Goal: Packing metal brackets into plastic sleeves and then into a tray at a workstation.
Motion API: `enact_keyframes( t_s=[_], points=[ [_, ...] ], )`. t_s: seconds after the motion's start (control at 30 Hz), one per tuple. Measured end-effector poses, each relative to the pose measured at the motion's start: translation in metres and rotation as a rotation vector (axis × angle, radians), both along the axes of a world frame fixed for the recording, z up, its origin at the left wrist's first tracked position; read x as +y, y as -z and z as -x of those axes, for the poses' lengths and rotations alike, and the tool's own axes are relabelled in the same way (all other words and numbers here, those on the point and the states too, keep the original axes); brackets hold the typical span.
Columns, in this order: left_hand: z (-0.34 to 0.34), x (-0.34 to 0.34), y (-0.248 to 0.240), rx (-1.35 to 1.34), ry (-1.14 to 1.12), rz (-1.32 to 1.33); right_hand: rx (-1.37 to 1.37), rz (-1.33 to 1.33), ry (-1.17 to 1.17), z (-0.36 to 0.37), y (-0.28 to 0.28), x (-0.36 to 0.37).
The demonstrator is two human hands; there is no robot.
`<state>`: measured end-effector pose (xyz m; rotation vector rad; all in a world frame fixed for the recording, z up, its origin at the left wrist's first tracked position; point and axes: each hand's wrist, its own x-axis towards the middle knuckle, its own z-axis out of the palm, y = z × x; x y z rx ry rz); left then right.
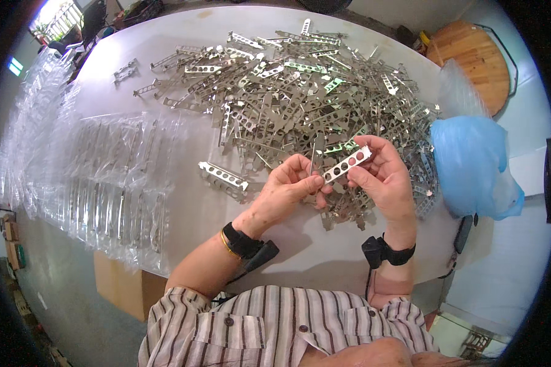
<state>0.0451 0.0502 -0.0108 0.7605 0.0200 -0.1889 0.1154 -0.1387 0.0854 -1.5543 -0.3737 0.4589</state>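
Observation:
My right hand [390,177] pinches a flat metal bracket [348,164] with a row of round holes, its face turned up toward me. Close beside it, my left hand [288,183] is closed on a thin metal bracket [313,158] seen edge-on; its fingertips also meet the lower end of the holed bracket. Both hands are just above the near side of a large heap of similar metal brackets [269,116]. To the left of my left hand, a small stack of brackets [223,175] lies apart on the white table [196,238].
Clear plastic packs of brackets [116,159] cover the table's left side. A blue plastic bag [474,165] hangs over its right edge. Two loose brackets [125,71] lie far left. A cardboard box [119,281] stands below, and a round wooden board [471,61] leans at the far right.

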Motion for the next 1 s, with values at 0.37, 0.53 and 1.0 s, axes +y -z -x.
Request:
enact_keyframes(
  t_s=[0.37, 0.53, 1.0],
  points=[
    [-0.002, 0.006, -0.001, -0.044, -0.108, 0.02, -0.094, 0.266, 0.003, 0.004, -0.011, -0.012],
    [-0.004, 0.006, 0.004, -0.091, -0.093, 0.026, -0.081, 0.421, -0.111, 0.006, -0.005, -0.012],
    [-0.003, -0.002, -0.013, 0.046, -0.094, 0.091, -0.003, 0.217, 0.074, 0.002, 0.019, -0.022]
  ],
)
